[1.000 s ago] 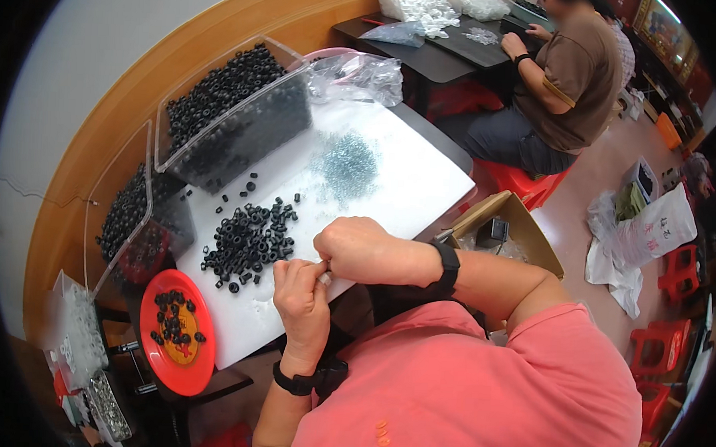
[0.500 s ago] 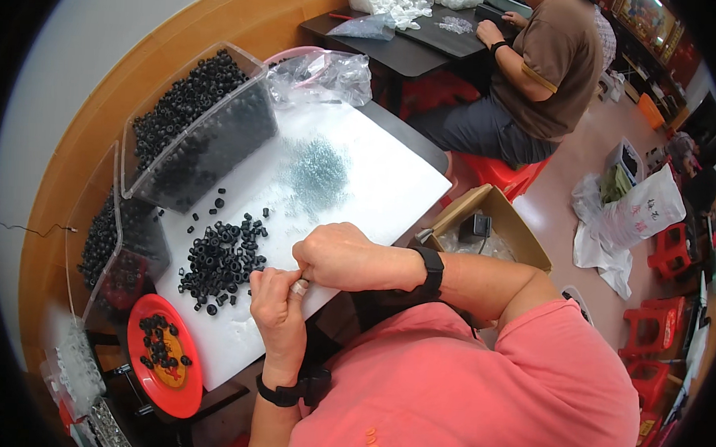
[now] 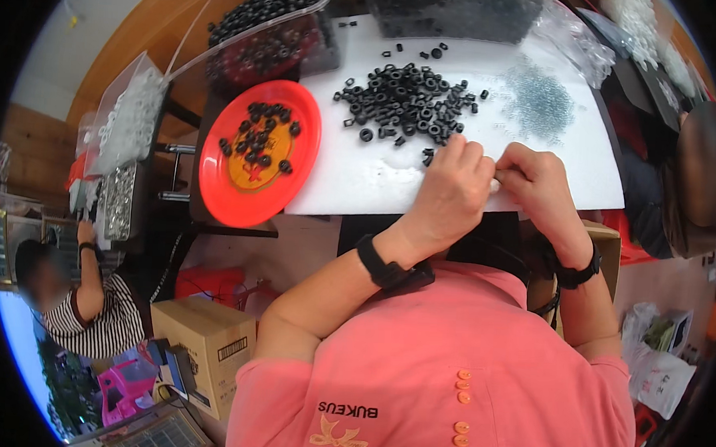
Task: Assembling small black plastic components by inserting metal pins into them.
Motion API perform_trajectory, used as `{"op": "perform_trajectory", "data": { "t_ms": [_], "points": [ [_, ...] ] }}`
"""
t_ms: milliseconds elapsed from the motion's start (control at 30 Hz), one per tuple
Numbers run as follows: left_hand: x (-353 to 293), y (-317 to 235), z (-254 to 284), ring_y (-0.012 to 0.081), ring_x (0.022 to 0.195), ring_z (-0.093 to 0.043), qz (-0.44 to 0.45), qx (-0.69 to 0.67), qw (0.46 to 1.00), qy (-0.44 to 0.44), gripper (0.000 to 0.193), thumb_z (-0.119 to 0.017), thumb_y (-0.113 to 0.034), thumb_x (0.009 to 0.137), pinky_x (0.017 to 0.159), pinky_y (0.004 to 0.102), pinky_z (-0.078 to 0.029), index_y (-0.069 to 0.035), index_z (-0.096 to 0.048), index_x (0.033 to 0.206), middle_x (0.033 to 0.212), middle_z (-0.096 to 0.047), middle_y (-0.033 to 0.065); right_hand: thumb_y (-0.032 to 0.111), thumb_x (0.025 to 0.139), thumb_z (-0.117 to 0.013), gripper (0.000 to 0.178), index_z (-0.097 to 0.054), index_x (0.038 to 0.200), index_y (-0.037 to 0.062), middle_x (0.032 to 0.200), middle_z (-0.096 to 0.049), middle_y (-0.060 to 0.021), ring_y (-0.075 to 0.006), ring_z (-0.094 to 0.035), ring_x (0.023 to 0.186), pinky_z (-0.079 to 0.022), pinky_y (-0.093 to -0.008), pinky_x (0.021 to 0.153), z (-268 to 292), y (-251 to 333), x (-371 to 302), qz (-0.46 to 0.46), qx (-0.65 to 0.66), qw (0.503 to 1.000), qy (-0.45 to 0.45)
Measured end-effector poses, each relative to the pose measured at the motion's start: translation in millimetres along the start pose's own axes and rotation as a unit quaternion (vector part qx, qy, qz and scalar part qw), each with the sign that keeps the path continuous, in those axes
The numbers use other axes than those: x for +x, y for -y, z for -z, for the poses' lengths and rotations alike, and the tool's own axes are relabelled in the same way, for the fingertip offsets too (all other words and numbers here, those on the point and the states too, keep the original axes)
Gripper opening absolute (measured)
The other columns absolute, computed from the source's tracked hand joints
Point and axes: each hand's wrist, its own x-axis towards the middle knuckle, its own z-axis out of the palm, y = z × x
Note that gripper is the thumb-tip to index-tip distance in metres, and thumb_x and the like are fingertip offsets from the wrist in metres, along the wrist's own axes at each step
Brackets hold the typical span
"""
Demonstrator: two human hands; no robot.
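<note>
The left hand (image 3: 447, 191) and the right hand (image 3: 539, 187) met fingertip to fingertip over the near edge of the white desk (image 3: 536, 163). Both sets of fingers were pinched together around something too small to identify. Just beyond the hands lay a heap of black rings (image 3: 407, 98), with a patch of small grey parts (image 3: 539, 99) to its right. A red plate (image 3: 257, 151) holding a few more rings sat at the desk's left end. Clear bins (image 3: 271, 28) of black parts stood along the far edge.
</note>
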Motion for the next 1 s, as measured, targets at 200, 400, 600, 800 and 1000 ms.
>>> {"op": "perform_trajectory", "data": {
  "t_ms": [200, 400, 600, 800, 1000],
  "points": [
    [-4, 2, 36, 0.0331, 0.075, -0.051, -0.034, 0.059, 0.997, -0.046, 0.012, -0.065, 0.004, 0.073, 0.069, 0.0437, -0.045, -0.001, -0.059, 0.082, 0.079, -0.053, 0.0137, 0.007, 0.089, -0.068, 0.005, -0.070, 0.090, 0.0028, 0.065, -0.064, -0.0106, -0.0177, -0.061, 0.057, -0.047, -0.0310, 0.056, -8, -1, -18, -0.010, 0.133, 0.988, -0.072],
    [-20, 42, 153, 0.0230, 0.085, -0.059, 0.192, 0.257, 0.941, -0.110, 0.014, -0.072, 0.003, 0.079, 0.077, 0.0357, -0.049, -0.002, -0.071, 0.093, 0.090, -0.064, 0.0067, 0.000, 0.092, -0.067, 0.006, -0.068, 0.098, -0.0005, 0.074, -0.066, -0.0058, -0.0112, -0.060, 0.061, -0.045, -0.0257, 0.056, -6, -11, -49, 0.032, 0.215, 0.968, -0.128],
    [-19, 24, 132, 0.0291, 0.116, -0.053, 0.144, 0.247, 0.958, -0.022, 0.036, -0.071, -0.004, 0.083, 0.103, 0.0407, -0.041, -0.005, -0.070, 0.119, 0.114, -0.066, 0.0098, -0.001, 0.084, -0.071, 0.010, -0.069, 0.093, 0.0014, 0.079, -0.062, -0.0083, -0.0239, -0.061, 0.068, -0.048, -0.0343, 0.062, -2, -17, -28, 0.153, 0.020, 0.958, -0.243],
    [-1, -4, 56, 0.0326, 0.111, -0.054, 0.051, 0.153, 0.985, 0.060, 0.033, -0.072, -0.002, 0.079, 0.099, 0.0448, -0.043, -0.007, -0.070, 0.111, 0.107, -0.064, 0.0102, 0.003, 0.071, -0.063, 0.007, -0.065, 0.076, 0.0077, 0.083, -0.062, -0.0091, -0.0287, -0.062, 0.076, -0.049, -0.0396, 0.066, -17, -20, 5, 0.109, -0.257, 0.911, -0.302],
    [-9, 7, 51, 0.0306, 0.095, -0.053, 0.082, 0.205, 0.975, 0.033, 0.018, -0.070, 0.004, 0.076, 0.085, 0.0423, -0.044, -0.005, -0.068, 0.091, 0.093, -0.059, 0.0088, 0.006, 0.072, -0.064, 0.002, -0.065, 0.073, 0.0064, 0.078, -0.062, -0.0094, -0.0274, -0.062, 0.075, -0.049, -0.0388, 0.065, -28, -20, 22, 0.116, -0.307, 0.910, -0.254]
  ]
}}
